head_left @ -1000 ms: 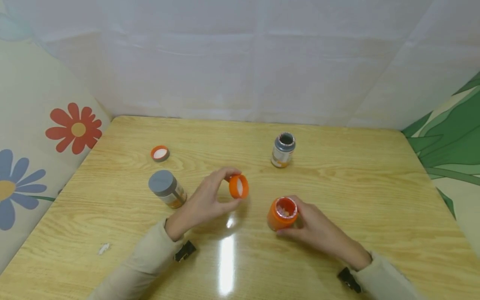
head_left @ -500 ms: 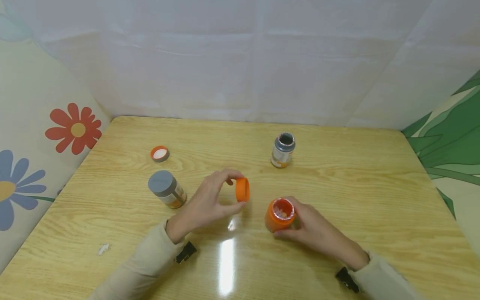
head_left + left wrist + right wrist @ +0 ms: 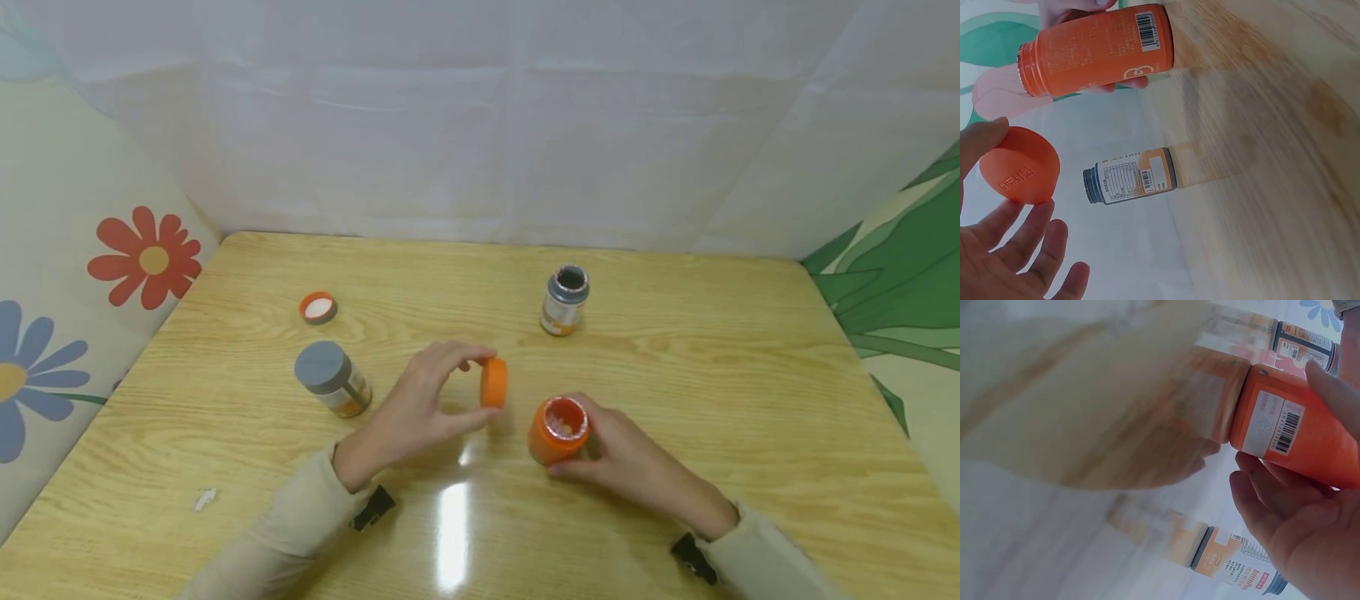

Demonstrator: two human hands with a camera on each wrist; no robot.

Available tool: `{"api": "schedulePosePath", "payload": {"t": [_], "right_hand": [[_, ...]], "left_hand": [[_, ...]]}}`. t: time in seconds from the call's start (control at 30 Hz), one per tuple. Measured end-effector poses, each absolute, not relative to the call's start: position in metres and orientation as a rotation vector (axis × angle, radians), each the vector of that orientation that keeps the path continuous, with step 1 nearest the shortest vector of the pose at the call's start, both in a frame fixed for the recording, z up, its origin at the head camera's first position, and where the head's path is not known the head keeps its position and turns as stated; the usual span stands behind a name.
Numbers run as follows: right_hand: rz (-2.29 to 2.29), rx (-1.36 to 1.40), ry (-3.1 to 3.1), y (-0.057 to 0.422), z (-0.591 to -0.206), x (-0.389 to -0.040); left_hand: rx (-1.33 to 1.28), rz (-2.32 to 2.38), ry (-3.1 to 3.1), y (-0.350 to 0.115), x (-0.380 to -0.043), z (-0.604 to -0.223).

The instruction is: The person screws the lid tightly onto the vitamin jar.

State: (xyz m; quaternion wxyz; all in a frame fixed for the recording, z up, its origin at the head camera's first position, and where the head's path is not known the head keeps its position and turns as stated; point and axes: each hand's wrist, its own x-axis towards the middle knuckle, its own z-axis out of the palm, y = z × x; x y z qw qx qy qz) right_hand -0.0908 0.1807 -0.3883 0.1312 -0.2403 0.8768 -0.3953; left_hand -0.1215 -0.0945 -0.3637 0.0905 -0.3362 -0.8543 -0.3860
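Between thumb and fingertips my left hand [image 3: 423,400] pinches an orange bottle cap [image 3: 493,383], raised over the table and tipped on its side. In the left wrist view the cap [image 3: 1021,165] shows raised lettering on its top. To the right, my right hand [image 3: 626,454] grips an uncapped orange pill bottle [image 3: 551,442], thumb on one side and fingers on the other. Pale pills [image 3: 561,427] show inside its mouth. The bottle [image 3: 1310,428] stands upright on the table in the right wrist view, its barcode label facing that camera.
An uncapped grey bottle [image 3: 562,304] stands behind the orange one. Left of my left hand is a capped grey bottle [image 3: 330,375], and farther back a grey cap [image 3: 319,308] lies with its lining up. A white cloth [image 3: 480,125] closes off the table's [image 3: 712,333] far edge.
My left hand has moved slightly right and turned the orange cap, so its inner face has rotated out of sight. My right hand and the orange bottle have shifted a little left.
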Motion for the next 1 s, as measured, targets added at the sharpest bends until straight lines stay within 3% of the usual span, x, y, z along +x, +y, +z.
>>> {"api": "schedulePosePath", "payload": {"t": [0.4,0.7,1.0], "right_hand": [[-1.136,-0.694,2.502,0.1812,-0.3869,-0.0909],[-1.142,-0.751,2.511,0.1771,-0.3905,-0.0905],[-1.134,-0.777,2.512,0.1743,-0.3906,-0.0904]], "left_hand": [[-1.105,-1.197,-2.474,-0.0908,-0.1211,-0.3608],[-0.986,-1.113,-2.576,-0.09,-0.1139,-0.3587],[-1.067,-1.123,-2.534,-0.0863,-0.1137,-0.3568]]}}
